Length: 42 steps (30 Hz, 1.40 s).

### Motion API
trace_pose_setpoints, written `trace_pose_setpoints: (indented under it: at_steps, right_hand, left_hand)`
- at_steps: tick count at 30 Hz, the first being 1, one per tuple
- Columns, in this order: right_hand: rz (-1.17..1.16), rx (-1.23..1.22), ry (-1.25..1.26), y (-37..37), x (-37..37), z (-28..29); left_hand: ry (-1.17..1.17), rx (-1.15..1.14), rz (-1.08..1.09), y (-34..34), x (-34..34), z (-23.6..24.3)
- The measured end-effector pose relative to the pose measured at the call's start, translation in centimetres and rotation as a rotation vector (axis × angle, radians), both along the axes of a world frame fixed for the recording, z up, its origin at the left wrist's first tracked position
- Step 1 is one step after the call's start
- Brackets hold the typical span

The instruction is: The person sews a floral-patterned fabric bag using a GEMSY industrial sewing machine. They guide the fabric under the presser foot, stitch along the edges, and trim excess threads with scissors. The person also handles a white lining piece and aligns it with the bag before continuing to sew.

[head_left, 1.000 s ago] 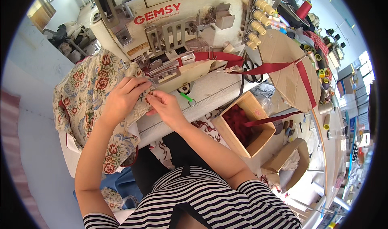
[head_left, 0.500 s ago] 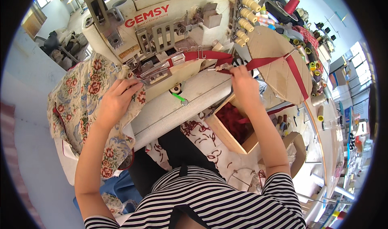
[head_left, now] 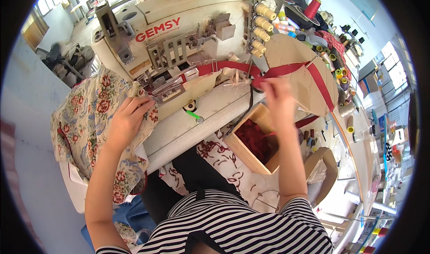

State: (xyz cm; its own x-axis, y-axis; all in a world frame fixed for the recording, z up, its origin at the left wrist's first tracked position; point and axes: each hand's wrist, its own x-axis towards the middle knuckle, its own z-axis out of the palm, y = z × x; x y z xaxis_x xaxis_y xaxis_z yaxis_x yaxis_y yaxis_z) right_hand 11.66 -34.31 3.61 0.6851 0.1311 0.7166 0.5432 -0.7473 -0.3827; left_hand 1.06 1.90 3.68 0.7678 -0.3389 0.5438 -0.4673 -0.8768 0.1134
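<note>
My left hand (head_left: 126,119) is on a cream floral fabric piece (head_left: 105,95), fingers together and bent over its edge, close to the needle area of the white sewing machine (head_left: 192,12). The fabric hangs over the left end of the machine arm (head_left: 179,135). A red tape (head_left: 230,66) runs from the right into the machine's front guides. My right hand (head_left: 280,97) is raised at the right end of the arm. Motion blurs its fingers, and some red shows at the fingertips. Whether they grip the tape cannot be made out. A dark strap (head_left: 247,108) hangs beside it.
Below right stands a wooden box (head_left: 248,153) with dark red material inside. Behind my right hand is a cardboard disc (head_left: 291,52) with red tape across it. Cream thread tensioners (head_left: 260,32) and several thread spools (head_left: 342,72) stand at the right. Red scraps (head_left: 215,151) lie below.
My right hand has moved away from the spot by the tape at the arm's right end, rightward and slightly down across the view. My left hand stays on the fabric. The view has shifted slightly.
</note>
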Motion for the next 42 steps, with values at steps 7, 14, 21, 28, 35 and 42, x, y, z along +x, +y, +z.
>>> trace_pose_setpoints:
  at_steps: [7, 14, 21, 28, 35, 42]
  right_hand:
    - [-0.252, 0.087, -0.205, -4.4, -1.6, 4.0]
    - [0.848, 0.557, 1.234, 14.2, -8.0, -5.4]
    - [0.989, 0.886, 1.298, 21.1, -6.6, -7.7]
    - [0.955, 0.915, 1.290, 20.8, -7.0, -6.8]
    - [0.893, 0.906, 1.235, 21.1, -6.1, -6.1]
    - [0.845, 0.928, 1.246, 21.2, -6.1, -5.9]
  left_hand:
    - [-0.016, 0.019, -0.032, 1.1, -0.1, -0.8]
    - [-0.013, 0.031, -0.031, 1.7, -0.3, -1.2]
    - [0.004, 0.090, -0.117, 2.1, 0.0, -0.5]
    - [0.018, 0.132, -0.152, 2.4, 0.2, -0.2]
    - [0.016, 0.133, -0.004, 1.5, 0.1, -0.8]
    - [-0.045, 0.181, -0.036, 1.9, 0.1, -0.9]
